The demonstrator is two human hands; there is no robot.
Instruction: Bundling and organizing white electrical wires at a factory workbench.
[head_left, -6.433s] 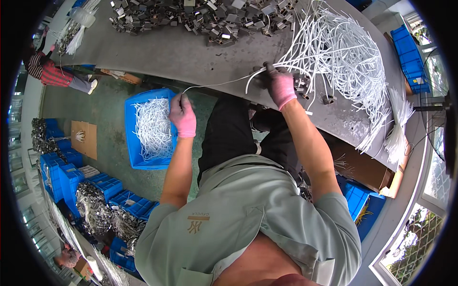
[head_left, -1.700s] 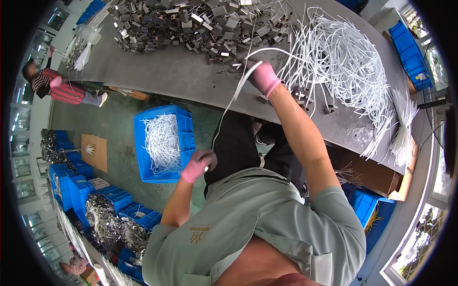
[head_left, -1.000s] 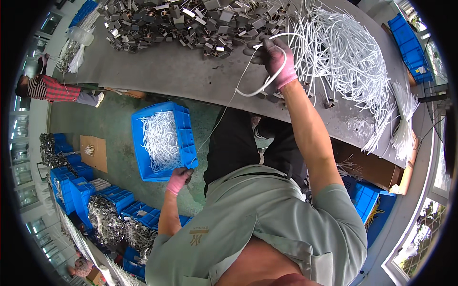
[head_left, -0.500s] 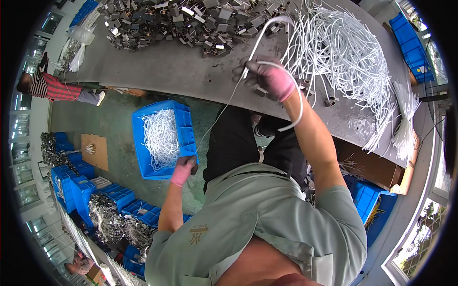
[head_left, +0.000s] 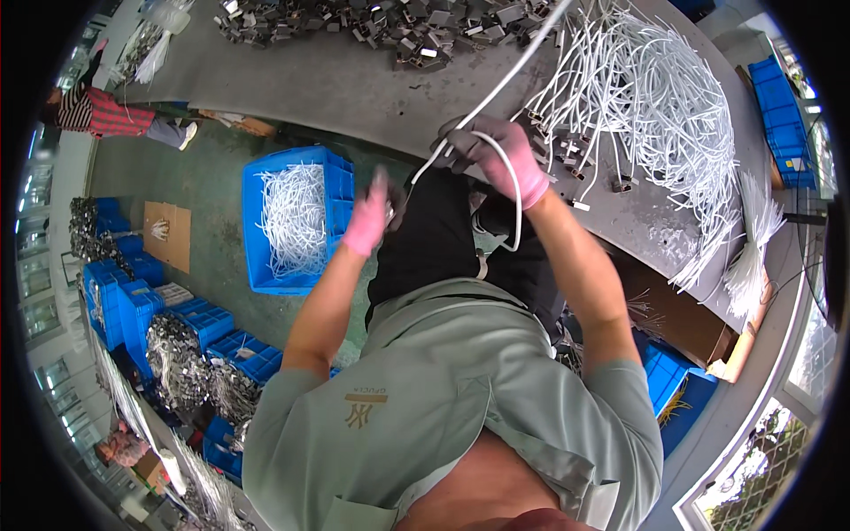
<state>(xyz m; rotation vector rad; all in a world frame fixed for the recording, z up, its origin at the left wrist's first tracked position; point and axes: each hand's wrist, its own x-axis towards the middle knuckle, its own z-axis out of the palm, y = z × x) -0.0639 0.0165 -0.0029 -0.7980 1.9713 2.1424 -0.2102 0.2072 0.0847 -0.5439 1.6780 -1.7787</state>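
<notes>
My right hand [head_left: 491, 152], in a pink and dark grey glove, is closed round a white cable [head_left: 518, 66] over the table's near edge. One length of the cable runs up past the table, and another loops down by my wrist. From its lower end a thin wire [head_left: 410, 190] reaches toward my left hand [head_left: 376, 212], gloved alike. The left hand's fingers are curled at the wire, with the thumb pointing up; the exact grip is partly hidden. The two hands are close but apart, above my dark trousers.
A grey table [head_left: 354, 84] carries a heap of small dark metal parts [head_left: 425, 22] and a large pile of white cables [head_left: 655, 115]. On the floor at left stands a blue crate [head_left: 341, 199] of white pieces. More blue bins [head_left: 243, 354] line the lower left. Another person [head_left: 88, 115] stands far left.
My left hand has come up and right toward my right hand, shortening the stretch of thin wire between them. The right hand has drawn back slightly, and the cable now extends farther up.
</notes>
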